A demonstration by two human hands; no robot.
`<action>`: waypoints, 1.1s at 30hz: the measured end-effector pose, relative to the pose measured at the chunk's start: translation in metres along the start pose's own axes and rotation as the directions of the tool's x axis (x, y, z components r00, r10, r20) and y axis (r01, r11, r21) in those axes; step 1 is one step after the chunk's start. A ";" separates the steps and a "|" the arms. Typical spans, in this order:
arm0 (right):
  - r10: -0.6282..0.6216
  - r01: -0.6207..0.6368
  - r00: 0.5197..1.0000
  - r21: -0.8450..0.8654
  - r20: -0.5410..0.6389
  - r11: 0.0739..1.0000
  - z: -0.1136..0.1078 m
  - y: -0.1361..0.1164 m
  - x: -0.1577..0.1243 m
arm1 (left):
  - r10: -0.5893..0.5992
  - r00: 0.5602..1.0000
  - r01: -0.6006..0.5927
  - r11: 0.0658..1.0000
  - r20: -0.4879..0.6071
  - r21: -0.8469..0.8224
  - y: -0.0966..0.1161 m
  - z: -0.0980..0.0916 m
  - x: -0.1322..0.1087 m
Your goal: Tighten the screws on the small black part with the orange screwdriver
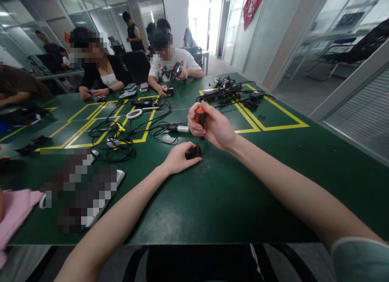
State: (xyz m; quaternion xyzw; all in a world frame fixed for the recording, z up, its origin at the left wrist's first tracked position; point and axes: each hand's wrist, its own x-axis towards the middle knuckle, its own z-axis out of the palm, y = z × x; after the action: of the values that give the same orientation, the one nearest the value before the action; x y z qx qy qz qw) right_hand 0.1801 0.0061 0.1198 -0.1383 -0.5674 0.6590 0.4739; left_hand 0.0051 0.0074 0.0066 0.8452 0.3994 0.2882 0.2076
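My right hand (214,126) is closed around the orange and black handle of a screwdriver (200,116), held upright with its shaft pointing down. The shaft's lower end meets a small black part (194,152) on the green table. From the left side, my left hand (180,157) grips this black part between thumb and fingers and keeps it against the tabletop. The part's exact kind is too small and too covered by fingers to make out. Just behind it lies a silver and black cylinder (182,129) with a cable.
Tangled black cables (121,132) and a white ring (134,113) lie on the left. A heap of cables and devices (227,89) sits at the back right. Small screws (261,117) lie near it. Across the table (243,201), a co-worker (179,61) holds a power drill (175,71).
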 end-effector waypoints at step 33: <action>0.001 -0.002 1.000 0.021 0.025 1.000 -0.002 -0.002 -0.001 | -0.008 1.000 0.009 1.000 0.022 -0.017 -0.002 0.000 0.000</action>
State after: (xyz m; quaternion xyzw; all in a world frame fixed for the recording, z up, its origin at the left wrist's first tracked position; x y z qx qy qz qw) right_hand 0.1831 0.0066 0.1210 -0.1254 -0.5663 0.6671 0.4676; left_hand 0.0040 0.0085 0.0051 0.8448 0.3982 0.2812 0.2204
